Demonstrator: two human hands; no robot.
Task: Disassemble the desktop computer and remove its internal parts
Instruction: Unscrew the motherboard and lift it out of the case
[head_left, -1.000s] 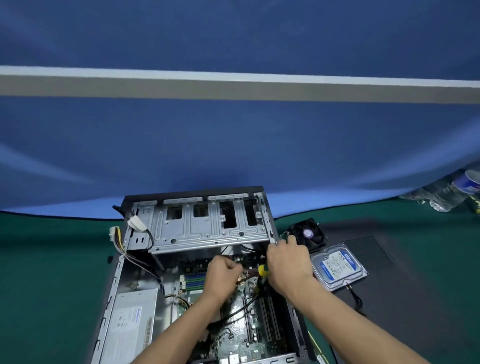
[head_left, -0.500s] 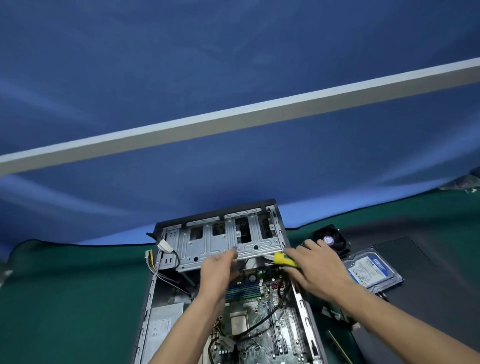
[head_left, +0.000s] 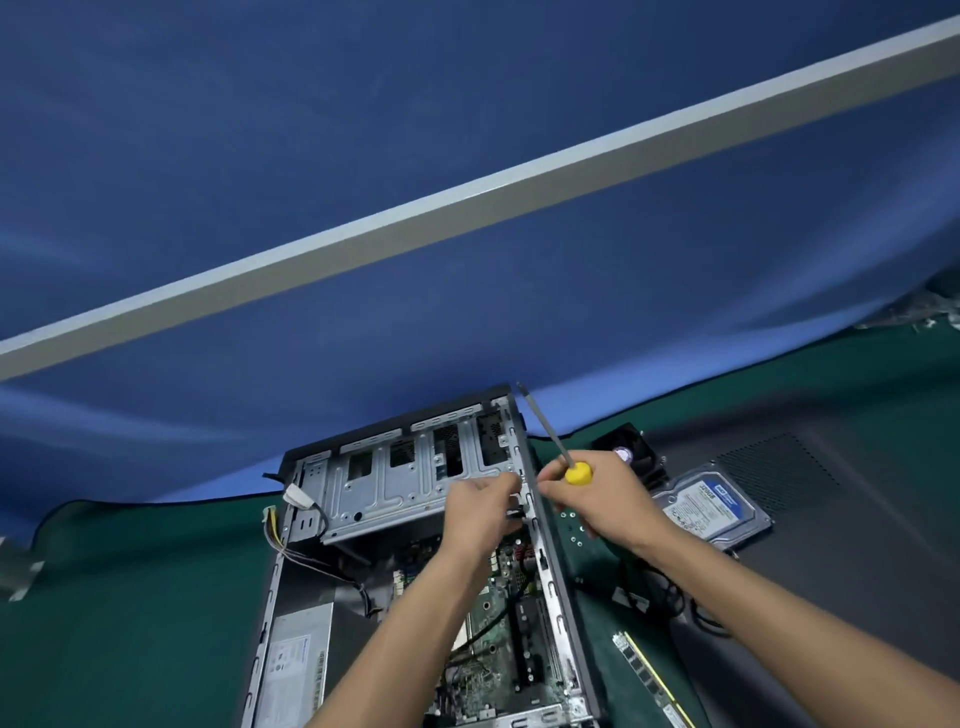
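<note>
The open desktop computer case (head_left: 415, 571) lies on its side on the green table mat (head_left: 130, 597), its drive cage (head_left: 415, 478) at the far end and the motherboard (head_left: 498, 623) exposed nearer the person. Both hands meet at the case's right wall, just below the drive cage. The left hand (head_left: 480, 514) reaches in from inside the case, fingers curled around what seems to be a small dark connector or cable end at the wall; the view is too blurred to name it surely. The right hand (head_left: 602, 501) sits just outside the same wall, gripping a screwdriver (head_left: 558, 449) by its yellow handle, the shaft pointing up and away over the case's far corner. The power supply (head_left: 296, 670) rests in the case's near left part. To the right of the case, on the mat, lie a cooling fan (head_left: 631, 449), a hard drive (head_left: 711, 506), loose screws (head_left: 571, 525), and a RAM stick (head_left: 649, 675).
</note>
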